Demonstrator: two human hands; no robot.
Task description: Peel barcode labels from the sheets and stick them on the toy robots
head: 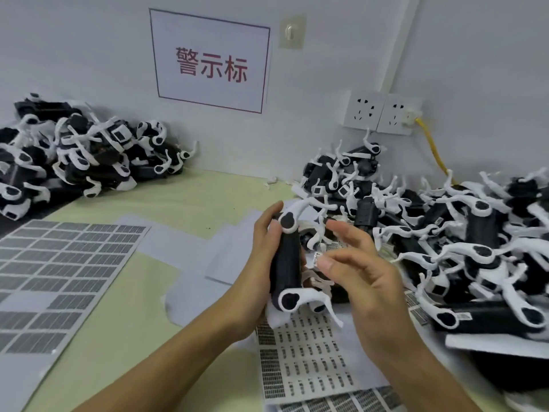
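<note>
Label coming in from the right!
Left hand (pixel 261 254) grips the toy robot (pixel 286 263) upright (long axis near vertical); right hand (pixel 365 281) pinches a barcode label (pixel 318 259) just beside its black body.

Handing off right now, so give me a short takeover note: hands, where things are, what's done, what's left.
Left hand grips one toy robot upright over the table.
Right hand brings a barcode label on its fingertips to the robot's side; not pressed down yet.
Label sheets: one under the hands, one far left.
Robot piles: right pile and left pile; which is finished I cannot tell.
Next: press label, continue.
</note>
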